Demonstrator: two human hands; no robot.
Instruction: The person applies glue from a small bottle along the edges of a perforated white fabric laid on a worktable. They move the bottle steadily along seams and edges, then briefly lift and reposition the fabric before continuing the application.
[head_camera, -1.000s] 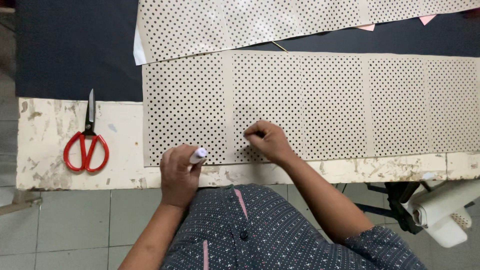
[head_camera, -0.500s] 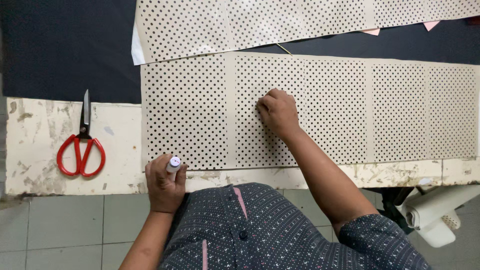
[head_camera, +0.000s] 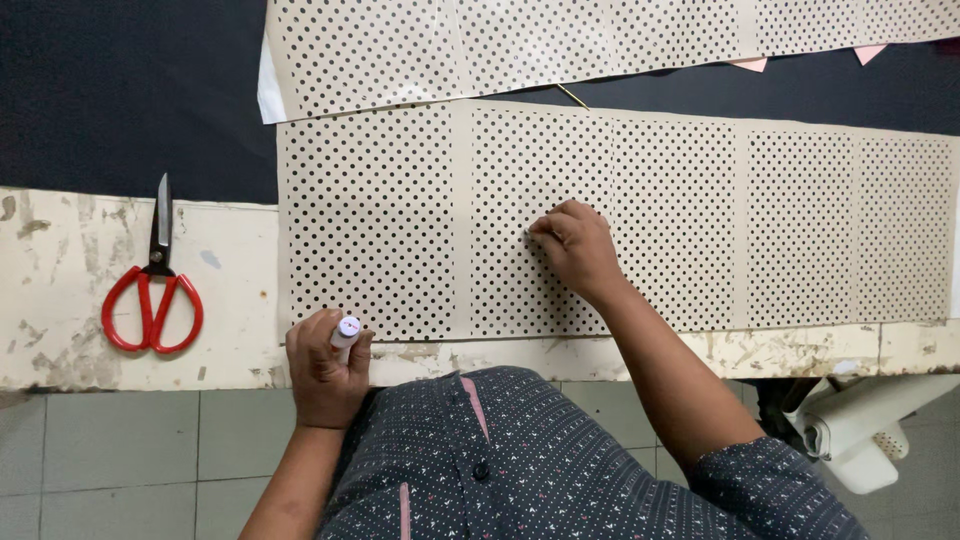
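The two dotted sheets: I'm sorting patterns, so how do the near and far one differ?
The near sheet lies fully in view, with the right hand pressing on it; the far sheet runs off the top edge, untouched. The near sheet overhangs the worn white table; the far sheet lies on dark cloth. Both are cream, black-dotted, in panels.

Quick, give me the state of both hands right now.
Left hand: closed around a marker, at the table edge.
Right hand: fingers curled, pressing on the dotted sheet; whether it holds anything cannot be told.

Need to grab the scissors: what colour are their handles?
Red handles on the scissors, clearest in the head view.
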